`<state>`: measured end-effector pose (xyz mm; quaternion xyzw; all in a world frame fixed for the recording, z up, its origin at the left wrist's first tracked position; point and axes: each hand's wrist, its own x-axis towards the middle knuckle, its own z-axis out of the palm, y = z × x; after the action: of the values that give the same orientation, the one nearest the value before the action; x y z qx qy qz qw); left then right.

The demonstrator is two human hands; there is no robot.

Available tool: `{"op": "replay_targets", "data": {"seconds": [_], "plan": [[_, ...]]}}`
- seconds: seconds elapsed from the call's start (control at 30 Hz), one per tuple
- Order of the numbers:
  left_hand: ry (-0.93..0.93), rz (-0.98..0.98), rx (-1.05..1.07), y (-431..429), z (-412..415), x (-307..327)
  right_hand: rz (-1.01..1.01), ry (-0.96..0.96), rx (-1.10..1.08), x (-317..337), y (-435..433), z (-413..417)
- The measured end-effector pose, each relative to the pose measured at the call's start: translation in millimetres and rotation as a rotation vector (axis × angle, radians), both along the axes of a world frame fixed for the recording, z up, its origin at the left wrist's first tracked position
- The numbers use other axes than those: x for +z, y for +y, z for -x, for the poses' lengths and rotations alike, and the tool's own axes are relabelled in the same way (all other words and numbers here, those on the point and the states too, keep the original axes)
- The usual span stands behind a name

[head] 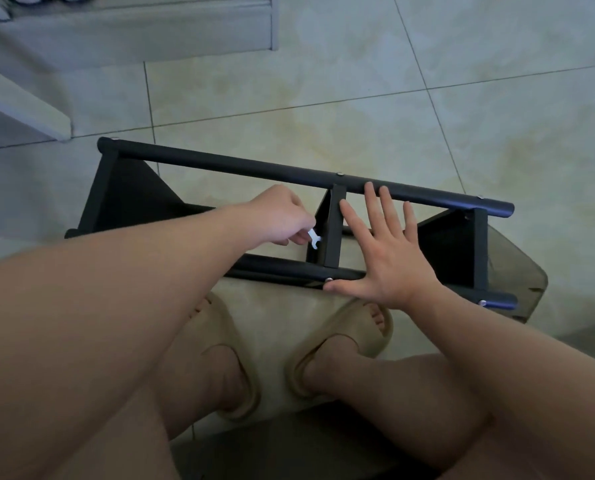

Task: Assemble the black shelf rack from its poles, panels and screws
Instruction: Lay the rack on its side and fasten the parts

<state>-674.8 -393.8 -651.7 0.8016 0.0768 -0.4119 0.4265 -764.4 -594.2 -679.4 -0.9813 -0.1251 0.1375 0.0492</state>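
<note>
Fingers of my left hand [278, 216] are curled tight, pinching a small flat silvery wrench [314, 239] whose open jaw end pokes out below my knuckles. The wrench hangs just beside the left face of the narrow black middle panel [332, 230]; I cannot tell whether it touches it.

My right hand [389, 258] lies wide open, fingers spread and straight, holding nothing. Its thumb rests along the near black round pole [282, 270], the tip touching a small silver screw head [329, 279]. My fingertips reach up to the far black round pole [237, 164].

The black metal shelf rack [481, 251] lies on its side on the pale glazed floor tiles [323, 81], just ahead of my feet. Its two long poles run from left to right with three panels standing between them: a wide black left panel [130, 192], the middle one, and a black right panel [455, 247]. Silver screw heads show on the far pole at its left end [114, 139], above the middle panel [340, 174] and near its right end [480, 196].

My feet wear beige foam slippers [351, 327], toes near the near pole. Pale grey furniture [133, 32] stands at the top left.
</note>
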Motion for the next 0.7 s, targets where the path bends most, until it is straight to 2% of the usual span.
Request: {"op": "replay_targets", "data": {"seconds": [0.3,0.7], "plan": [[0.111,0.159,0.273,-9.4,12.9,-14.7,0.022,-0.024,0.003,2.4,1.5,-1.1],[0.075,0.13,0.169,-11.5,-8.6,-17.5,0.028,-0.067,0.006,0.4,0.6,-2.6]]}}
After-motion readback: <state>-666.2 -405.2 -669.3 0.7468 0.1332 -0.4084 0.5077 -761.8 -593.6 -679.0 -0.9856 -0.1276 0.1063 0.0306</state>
